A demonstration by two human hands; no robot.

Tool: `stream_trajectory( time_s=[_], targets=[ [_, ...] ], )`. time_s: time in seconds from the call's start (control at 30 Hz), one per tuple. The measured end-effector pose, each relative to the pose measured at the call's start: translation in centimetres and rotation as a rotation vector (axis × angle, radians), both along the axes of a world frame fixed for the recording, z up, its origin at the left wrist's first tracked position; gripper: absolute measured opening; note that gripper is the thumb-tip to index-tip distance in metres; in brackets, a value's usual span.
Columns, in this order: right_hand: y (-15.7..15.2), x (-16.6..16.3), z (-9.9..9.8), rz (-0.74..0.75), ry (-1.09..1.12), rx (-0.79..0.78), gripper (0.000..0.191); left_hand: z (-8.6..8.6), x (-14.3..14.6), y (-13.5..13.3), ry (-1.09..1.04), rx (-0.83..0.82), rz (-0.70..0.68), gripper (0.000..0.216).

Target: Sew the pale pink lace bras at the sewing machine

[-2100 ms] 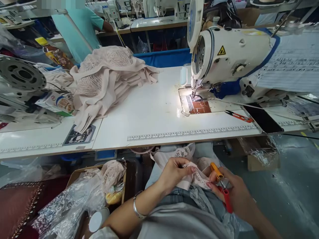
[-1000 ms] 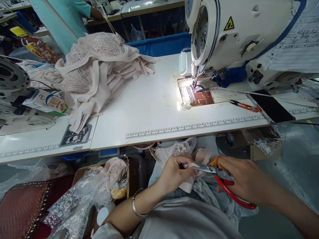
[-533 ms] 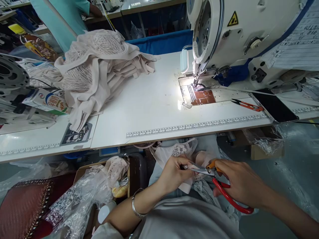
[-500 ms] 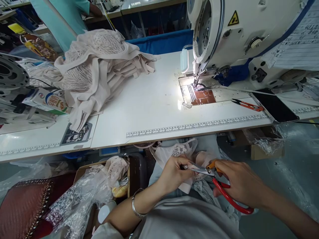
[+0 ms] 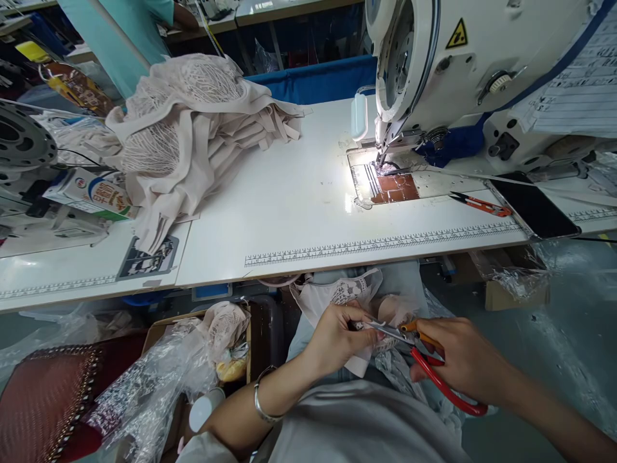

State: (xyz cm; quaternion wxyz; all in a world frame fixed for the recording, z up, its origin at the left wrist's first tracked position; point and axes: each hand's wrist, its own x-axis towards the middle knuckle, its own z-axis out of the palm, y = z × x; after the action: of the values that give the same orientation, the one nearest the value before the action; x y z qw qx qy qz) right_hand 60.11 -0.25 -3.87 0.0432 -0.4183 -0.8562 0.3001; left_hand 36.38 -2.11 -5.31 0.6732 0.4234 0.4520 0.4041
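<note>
Over my lap, my left hand [image 5: 341, 335] pinches the edge of a pale pink lace garment [image 5: 354, 289], probably a bra. My right hand [image 5: 463, 360] grips a pair of scissors [image 5: 446, 384] with one red and one orange handle. The blades point left and lie at the fabric by my left fingertips. Exactly where the blade tips meet the cloth is hidden by those fingers. The rest of the garment hangs over my legs, with lace showing below the scissors.
A lit sewing machine [image 5: 434, 71] stands on the white table [image 5: 289, 199]. Thread snips [image 5: 482, 204] and a phone [image 5: 535, 206] lie at its right. Beige garments [image 5: 193, 122] are heaped at the left. Below, a box [image 5: 159, 328] holds plastic and fabric. A person [image 5: 116, 38] is beyond the table.
The scissors' handles have drawn slightly closer and the blades look more closed at the fabric. My left hand stays nearly still, and the view has shifted very slightly.
</note>
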Motion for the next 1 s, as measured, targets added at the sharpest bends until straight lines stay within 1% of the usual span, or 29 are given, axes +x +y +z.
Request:
stream_trajectory(
  time_s=[0.2, 0.27, 0.4, 0.57, 0.6, 0.7, 0.87, 1.0],
  targets=[
    [-0.1, 0.4, -0.4, -0.021, 0.01, -0.105, 0.038, -0.1, 0.1, 0.0, 0.002, -0.028, 0.002, 0.03],
    [-0.2, 0.3, -0.4, -0.041, 0.031, -0.167, 0.038, -0.3, 0.1, 0.0, -0.005, -0.037, 0.006, 0.027],
    [-0.3, -0.2, -0.4, -0.147, 0.092, -0.342, 0.043, -0.4, 0.1, 0.1, -0.014, -0.032, 0.018, 0.024],
    [0.0, 0.0, -0.6, -0.293, 0.21, -0.549, 0.048, -0.3, -0.1, 0.2, -0.027, -0.092, 0.012, 0.036],
    [0.1, 0.2, -0.5, -0.311, 0.238, -0.561, 0.049, -0.2, -0.1, 0.2, -0.03, -0.11, 0.012, 0.039],
    [0.5, 0.6, -0.2, -0.33, 0.259, -0.531, 0.047, -0.2, -0.2, 0.2, -0.046, -0.138, 0.011, 0.045],
    [0.9, 0.8, 0.4, -0.393, 0.225, -0.511, 0.038, -0.2, -0.4, 0.2, -0.06, -0.141, -0.017, 0.048],
    [1.0, 1.1, 0.8, -0.384, 0.152, -0.446, 0.039, -0.2, -0.6, 0.2, -0.084, -0.147, -0.011, 0.047]
  ],
)
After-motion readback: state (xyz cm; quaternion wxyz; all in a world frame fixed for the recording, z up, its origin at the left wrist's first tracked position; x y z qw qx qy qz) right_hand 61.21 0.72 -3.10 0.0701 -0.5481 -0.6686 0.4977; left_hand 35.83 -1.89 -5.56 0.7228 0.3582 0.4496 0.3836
